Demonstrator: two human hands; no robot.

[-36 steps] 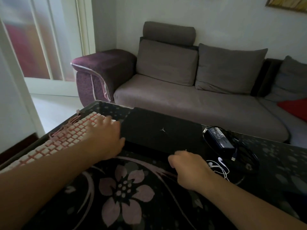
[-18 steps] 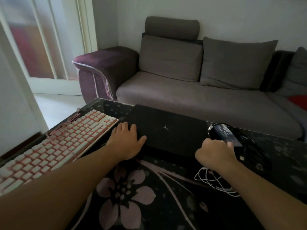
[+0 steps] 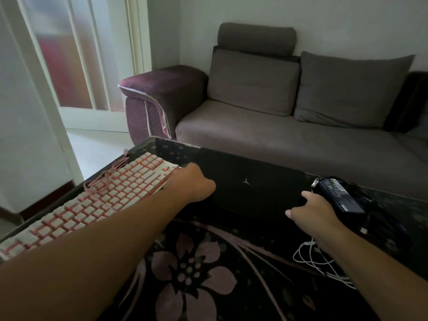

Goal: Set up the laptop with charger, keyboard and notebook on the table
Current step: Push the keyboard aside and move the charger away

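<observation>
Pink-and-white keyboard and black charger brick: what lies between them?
The closed black laptop, with the left hand and right hand at its sides, head view.

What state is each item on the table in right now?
Laptop: lid closed, flat on the table.
Keyboard: flat at the left, cable bunched behind it.
Charger brick: lying right of the laptop, its cord piled beside it.
White earphones: loosely tangled.
Left hand: at the laptop's left edge.
Right hand: at its right corner.
</observation>
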